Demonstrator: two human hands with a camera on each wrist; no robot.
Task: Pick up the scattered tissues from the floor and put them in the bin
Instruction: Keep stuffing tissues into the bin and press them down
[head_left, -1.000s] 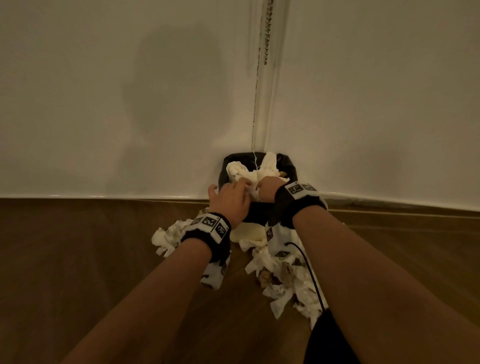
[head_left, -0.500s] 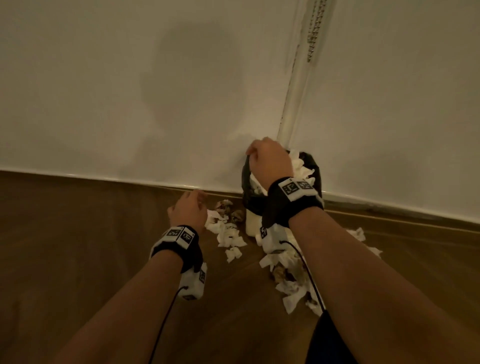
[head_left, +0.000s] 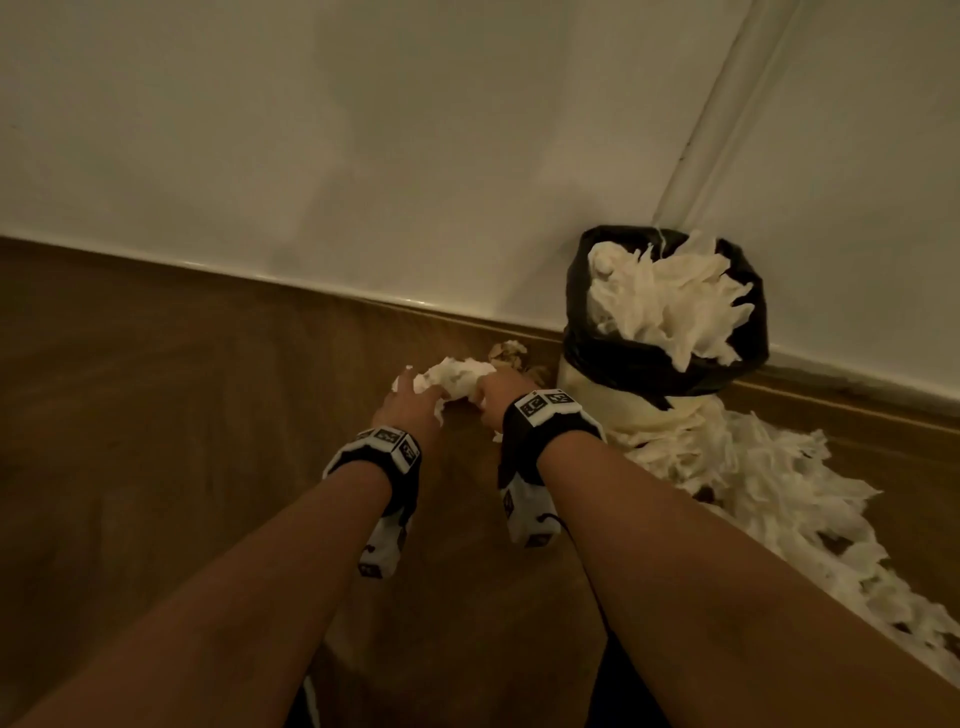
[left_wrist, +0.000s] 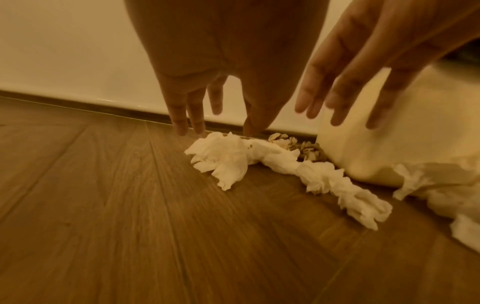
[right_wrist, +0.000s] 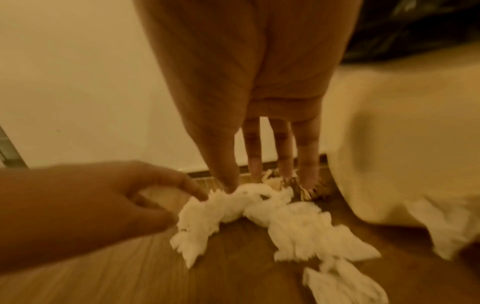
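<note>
A twisted clump of white tissue (head_left: 457, 378) (left_wrist: 226, 156) (right_wrist: 233, 207) lies on the wood floor, left of the bin. My left hand (head_left: 415, 396) (left_wrist: 215, 131) reaches down with straight fingers, their tips at the clump's left end. My right hand (head_left: 488, 397) (right_wrist: 270, 181) has straight fingers touching the clump's right part and some crumpled brownish paper (head_left: 509, 353). Neither hand holds anything. The bin (head_left: 587, 384), cream with a black bag (head_left: 623, 364), stands in the corner, heaped with tissues (head_left: 660, 301).
A big heap of white tissues (head_left: 753, 483) spreads over the floor right of the bin and toward me. White walls meet behind the bin, with a skirting board (head_left: 311, 286) along the floor. Bare wood floor (head_left: 156, 441) lies to the left.
My right hand has left the top of the bin and dropped to the floor beside my left hand. Both now touch the tissue clump left of the bin.
</note>
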